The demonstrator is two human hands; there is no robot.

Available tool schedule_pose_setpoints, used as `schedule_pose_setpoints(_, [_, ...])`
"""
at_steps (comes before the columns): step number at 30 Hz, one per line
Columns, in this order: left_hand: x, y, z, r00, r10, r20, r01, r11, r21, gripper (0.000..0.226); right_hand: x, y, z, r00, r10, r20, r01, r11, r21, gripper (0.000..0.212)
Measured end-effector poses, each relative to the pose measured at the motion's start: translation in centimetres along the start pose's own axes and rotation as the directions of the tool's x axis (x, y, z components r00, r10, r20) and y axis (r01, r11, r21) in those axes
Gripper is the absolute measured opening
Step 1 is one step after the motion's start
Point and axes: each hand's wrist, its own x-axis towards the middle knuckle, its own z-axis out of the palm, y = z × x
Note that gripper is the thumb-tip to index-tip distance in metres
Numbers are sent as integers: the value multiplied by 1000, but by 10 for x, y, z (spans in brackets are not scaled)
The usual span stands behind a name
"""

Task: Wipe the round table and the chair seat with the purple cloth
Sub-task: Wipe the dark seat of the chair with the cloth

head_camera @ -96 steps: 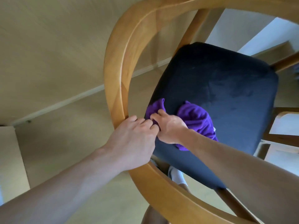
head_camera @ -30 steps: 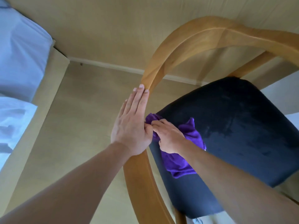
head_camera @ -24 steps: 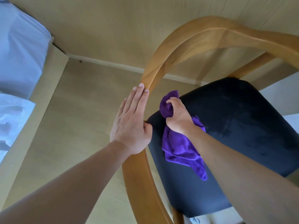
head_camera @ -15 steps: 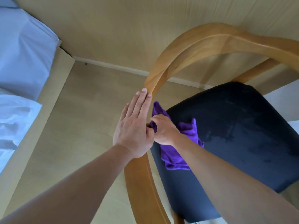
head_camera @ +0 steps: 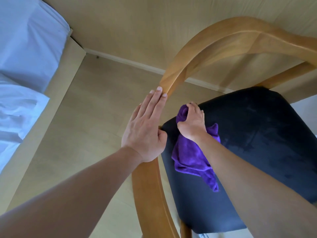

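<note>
Right hand (head_camera: 192, 124) grips purple cloth (head_camera: 192, 158) on chair seat (head_camera: 257, 134); no legible writing.

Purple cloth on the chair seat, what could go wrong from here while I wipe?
The right hand grips only one bunched end of the purple cloth, so the loose tail may drag and leave parts of the dark seat unwiped. The cloth works near the seat's corner, so a stroke could slip off the edge. The left hand rests flat on the wooden armrest, not gripping it, so the chair might shift.
</note>
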Motion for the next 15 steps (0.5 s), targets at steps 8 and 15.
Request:
schedule_pose_setpoints(8, [0,0,-2,1000,3,13,-3,1000,29,83,-64,-3,40,901,-328,285,411,855,-316,77])
schedule_pose_setpoints(15, [1,1,-2,1000,9,12,-9,999,30,81,-121,31,40,721,-490,489,678,645,-353,37])
